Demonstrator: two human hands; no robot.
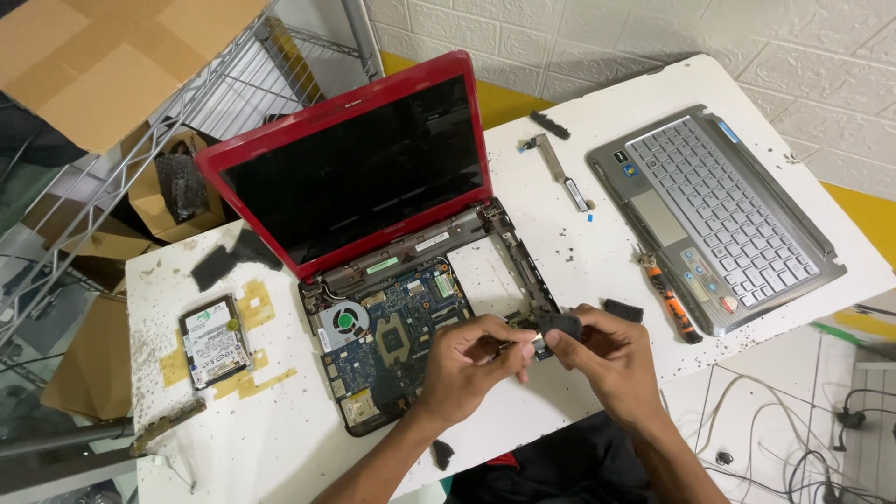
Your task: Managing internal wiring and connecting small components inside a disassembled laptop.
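Note:
A red laptop (pixel 355 163) stands open on the white table (pixel 280 439), its base stripped so the blue motherboard (pixel 397 331) and fan (pixel 343 322) show. Over the base's front right corner, my left hand (pixel 467 369) and my right hand (pixel 602 355) meet. Together they pinch a small black part (pixel 557 325) with a metal end between the fingertips. My right fingers cover most of it.
The removed grey keyboard panel (pixel 719 215) lies at the right, an orange-handled screwdriver (pixel 672 303) beside it. A hard drive (pixel 215 341) lies at the left. Small black pieces and a metal bracket (pixel 560 173) are scattered about. A wire shelf (pixel 140 140) holds cardboard. Cables (pixel 793 439) lie on the floor.

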